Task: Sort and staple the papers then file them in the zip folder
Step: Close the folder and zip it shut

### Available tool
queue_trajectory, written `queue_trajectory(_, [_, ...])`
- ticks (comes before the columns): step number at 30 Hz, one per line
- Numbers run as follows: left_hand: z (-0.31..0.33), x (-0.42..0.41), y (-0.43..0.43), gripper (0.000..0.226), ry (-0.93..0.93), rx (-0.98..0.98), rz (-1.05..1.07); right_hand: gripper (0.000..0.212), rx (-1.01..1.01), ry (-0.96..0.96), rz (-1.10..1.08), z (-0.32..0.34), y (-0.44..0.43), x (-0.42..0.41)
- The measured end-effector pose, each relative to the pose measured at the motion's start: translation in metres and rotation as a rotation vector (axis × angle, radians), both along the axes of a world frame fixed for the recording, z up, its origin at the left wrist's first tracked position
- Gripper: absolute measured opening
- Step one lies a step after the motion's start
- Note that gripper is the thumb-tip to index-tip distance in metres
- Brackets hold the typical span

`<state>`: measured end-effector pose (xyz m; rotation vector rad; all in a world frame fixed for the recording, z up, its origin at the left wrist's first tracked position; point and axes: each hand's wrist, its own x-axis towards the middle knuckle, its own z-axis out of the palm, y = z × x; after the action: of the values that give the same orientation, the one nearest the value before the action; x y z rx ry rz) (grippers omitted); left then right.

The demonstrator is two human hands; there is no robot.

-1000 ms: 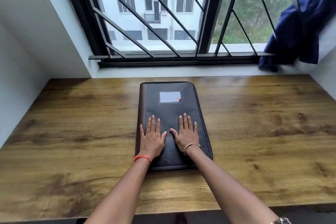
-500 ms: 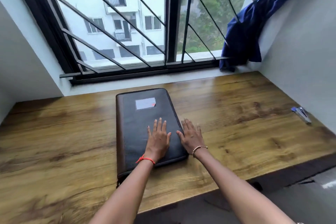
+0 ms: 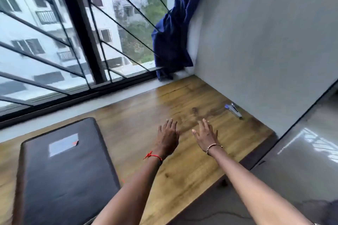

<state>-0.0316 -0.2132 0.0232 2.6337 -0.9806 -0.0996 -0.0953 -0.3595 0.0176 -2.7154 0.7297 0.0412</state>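
Observation:
The black zip folder lies closed on the wooden table at the lower left, with a pale label on its cover. A small blue and silver stapler lies on the table by the right wall. My left hand hovers over bare wood to the right of the folder, fingers spread and holding nothing. My right hand is beside it, also with straight fingers, stretched towards the stapler but well short of it. No papers are in view.
A barred window runs along the table's far side. A blue curtain hangs in the far right corner. A grey wall bounds the table on the right; the floor lies beyond the table's near right edge.
Both hands have lifted off the folder and moved right over the bare table. The view has swung right, bringing the stapler and right wall closer in.

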Motion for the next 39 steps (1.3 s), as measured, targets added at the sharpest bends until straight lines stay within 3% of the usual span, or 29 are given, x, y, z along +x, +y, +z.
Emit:
queue_trajectory(8, [-0.016, 0.011, -0.151, 0.045, 0.097, -0.078, -0.118, 0.047, 0.000, 0.038, -0.142, -0.007, -0.146, -0.007])
queue_trajectory(20, [-0.055, 0.035, -0.228, 0.047, 0.151, -0.002, -0.118, 0.055, 0.090, 0.004, -0.207, -0.026, -0.235, 0.039])
queue_trajectory(31, [-0.058, 0.063, -0.195, 0.045, 0.166, -0.068, -0.021, 0.037, 0.144, 0.019, -0.174, -0.031, -0.216, 0.087])
queue_trajectory(37, [-0.038, 0.075, -0.113, 0.045, 0.096, -0.102, 0.179, 0.036, 0.184, -0.052, 0.017, -0.010, -0.117, 0.130])
queue_trajectory(39, [-0.033, 0.077, -0.072, 0.058, 0.068, -0.104, 0.249, 0.040, 0.211, -0.048, 0.121, -0.002, -0.070, 0.140])
